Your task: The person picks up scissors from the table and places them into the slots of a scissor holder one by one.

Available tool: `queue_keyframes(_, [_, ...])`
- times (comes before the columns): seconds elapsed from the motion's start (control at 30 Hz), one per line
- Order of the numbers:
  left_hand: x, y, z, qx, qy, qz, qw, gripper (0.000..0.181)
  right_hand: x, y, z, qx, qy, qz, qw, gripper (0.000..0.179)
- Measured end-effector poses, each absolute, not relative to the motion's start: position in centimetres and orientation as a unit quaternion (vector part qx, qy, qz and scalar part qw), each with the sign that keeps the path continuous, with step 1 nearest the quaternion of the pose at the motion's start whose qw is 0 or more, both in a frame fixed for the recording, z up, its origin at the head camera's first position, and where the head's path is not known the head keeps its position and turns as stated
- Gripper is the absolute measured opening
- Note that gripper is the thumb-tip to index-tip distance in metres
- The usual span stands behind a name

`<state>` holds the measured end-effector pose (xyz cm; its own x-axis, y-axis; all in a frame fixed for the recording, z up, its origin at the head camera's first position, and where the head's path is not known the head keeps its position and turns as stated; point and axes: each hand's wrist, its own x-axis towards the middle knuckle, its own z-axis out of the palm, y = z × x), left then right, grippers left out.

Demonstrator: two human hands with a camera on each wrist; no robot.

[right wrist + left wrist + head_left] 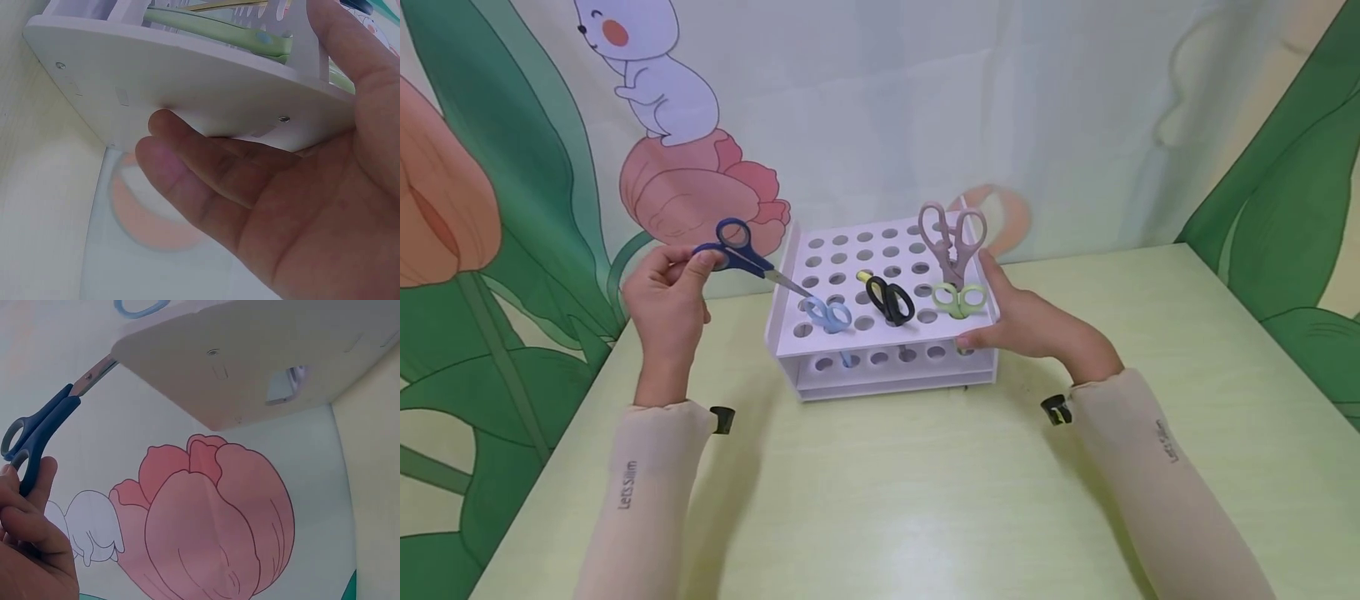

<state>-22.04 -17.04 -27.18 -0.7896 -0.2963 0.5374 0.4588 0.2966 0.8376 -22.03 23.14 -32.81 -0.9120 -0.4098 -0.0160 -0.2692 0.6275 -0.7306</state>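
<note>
My left hand pinches dark blue scissors by one handle loop. Their closed blades point right and down, over the left part of a white rack with rows of round holes; in the head view the tip appears close to the light blue scissors, and whether it touches a hole is unclear. Around the rack's right side my right hand holds on, thumb at the front edge and fingers against the side panel. Also standing in holes are black scissors, light green scissors and large mauve scissors.
A yellow piece shows beside the black loops. The rack stands on a pale yellow table, near its back edge. Behind hangs a printed cloth with flowers and a white animal. A black clip sits at the left cuff.
</note>
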Motion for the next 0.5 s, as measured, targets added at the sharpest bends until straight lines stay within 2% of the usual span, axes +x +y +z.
queue_keyframes(0.23, [-22.7,-16.5,-28.4,-0.048,-0.756,-0.576,0.305,0.024,-22.1,23.2,-32.8,-0.185,0.9,-0.384,0.093,0.128])
queue_keyframes(0.5, [-23.4,-15.4,-29.2,-0.065,-0.773,-0.578,0.255,0.025,-22.0,23.3,-32.8,-0.177,0.9,-0.385,0.097,0.129])
